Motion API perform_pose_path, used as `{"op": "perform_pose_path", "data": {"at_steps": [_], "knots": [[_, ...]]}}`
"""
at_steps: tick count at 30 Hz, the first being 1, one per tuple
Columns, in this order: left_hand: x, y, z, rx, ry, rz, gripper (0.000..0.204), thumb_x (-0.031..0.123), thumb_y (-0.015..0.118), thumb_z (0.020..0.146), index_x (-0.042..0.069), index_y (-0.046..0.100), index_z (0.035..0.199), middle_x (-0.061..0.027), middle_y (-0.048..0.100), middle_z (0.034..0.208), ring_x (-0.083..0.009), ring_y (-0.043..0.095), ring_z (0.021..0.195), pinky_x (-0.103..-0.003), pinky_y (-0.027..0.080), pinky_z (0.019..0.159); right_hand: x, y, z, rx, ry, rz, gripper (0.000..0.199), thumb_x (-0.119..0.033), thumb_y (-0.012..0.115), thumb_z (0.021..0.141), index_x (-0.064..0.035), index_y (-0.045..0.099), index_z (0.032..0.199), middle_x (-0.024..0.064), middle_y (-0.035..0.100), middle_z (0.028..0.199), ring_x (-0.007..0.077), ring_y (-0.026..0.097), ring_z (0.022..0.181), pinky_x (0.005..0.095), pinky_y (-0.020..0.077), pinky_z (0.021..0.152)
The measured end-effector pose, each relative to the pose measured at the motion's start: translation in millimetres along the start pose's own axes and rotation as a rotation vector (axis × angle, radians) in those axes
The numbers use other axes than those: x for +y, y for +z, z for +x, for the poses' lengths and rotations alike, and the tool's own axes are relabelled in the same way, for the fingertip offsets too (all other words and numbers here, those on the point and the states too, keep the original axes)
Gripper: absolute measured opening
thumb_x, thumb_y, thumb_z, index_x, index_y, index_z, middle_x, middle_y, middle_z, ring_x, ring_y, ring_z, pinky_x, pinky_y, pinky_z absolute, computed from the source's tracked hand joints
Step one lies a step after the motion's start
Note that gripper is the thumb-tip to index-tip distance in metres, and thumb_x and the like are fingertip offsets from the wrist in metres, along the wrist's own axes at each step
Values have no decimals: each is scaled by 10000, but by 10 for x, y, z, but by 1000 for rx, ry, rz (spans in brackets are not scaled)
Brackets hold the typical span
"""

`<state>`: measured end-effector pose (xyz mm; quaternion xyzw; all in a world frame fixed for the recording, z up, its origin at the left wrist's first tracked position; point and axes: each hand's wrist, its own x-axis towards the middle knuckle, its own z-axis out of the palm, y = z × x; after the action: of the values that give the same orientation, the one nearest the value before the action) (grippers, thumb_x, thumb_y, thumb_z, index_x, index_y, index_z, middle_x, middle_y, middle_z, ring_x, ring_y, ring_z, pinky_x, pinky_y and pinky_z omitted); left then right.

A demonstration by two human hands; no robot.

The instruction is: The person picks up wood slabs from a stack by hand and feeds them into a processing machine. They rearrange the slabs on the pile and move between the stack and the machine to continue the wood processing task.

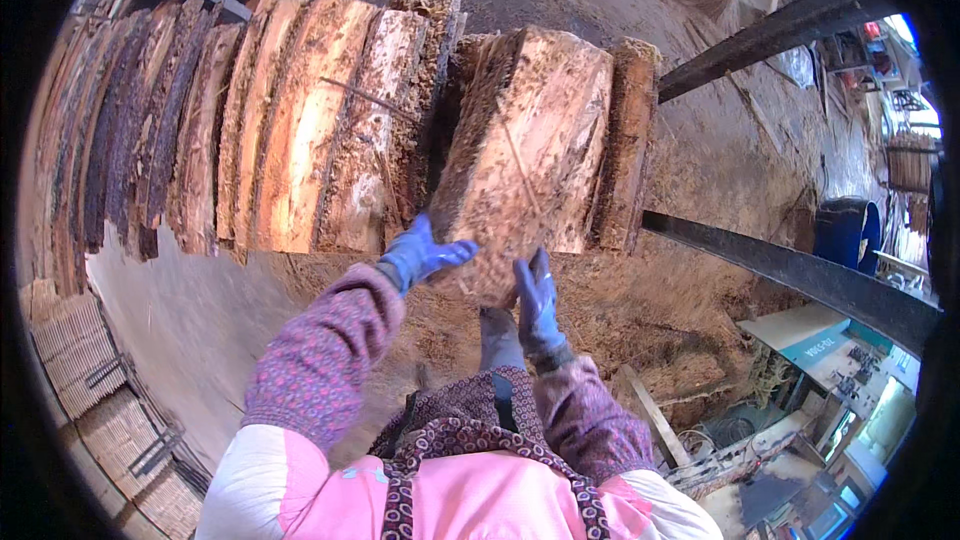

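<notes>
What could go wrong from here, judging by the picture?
The left fingers might get pinched if the wood block swings toward the neighbouring slabs, since they sit close to both. The block's near end juts past the slabs toward the person's leg, so it could slip onto it.

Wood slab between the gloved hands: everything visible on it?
The thick, rough wood slab has a pale, pinkish-tan broad face and a darker, speckled left side. A thin strip runs slantwise across the face. It lies at a slant, left of a narrow brown board, its near end between the left hand and right hand; whether both touch it is hard to tell.
</notes>
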<state>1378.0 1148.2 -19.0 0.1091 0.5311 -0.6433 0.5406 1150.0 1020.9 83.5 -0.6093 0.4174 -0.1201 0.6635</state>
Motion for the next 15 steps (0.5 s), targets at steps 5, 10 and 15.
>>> {"op": "perform_pose_path", "data": {"at_steps": [5,10,15], "knots": [[-595,84,-1302,52,351,1747,686,521,461,918,5,352,1357,-236,456,1300,-345,469,1183,-434,469,899,15,54,-371,46,282,410,486,-285,537,950,15,454,1323,144,482,1356,256,476,1202,382,392,1003],[-1317,-442,-1651,50,560,1404,571,50,711,798,19,446,1303,-80,631,1081,-191,636,901,-313,538,792,346,429,-39,210,416,724,469,-341,543,942,-27,540,1291,45,561,1297,209,543,1134,344,409,987],[-1038,-1308,-1939,-80,291,1484,472,245,633,904,27,482,1294,-43,616,1097,-175,592,911,-316,503,812,124,610,-919,206,351,561,484,-409,599,908,14,634,1139,34,636,1077,154,570,962,307,445,896]]}}
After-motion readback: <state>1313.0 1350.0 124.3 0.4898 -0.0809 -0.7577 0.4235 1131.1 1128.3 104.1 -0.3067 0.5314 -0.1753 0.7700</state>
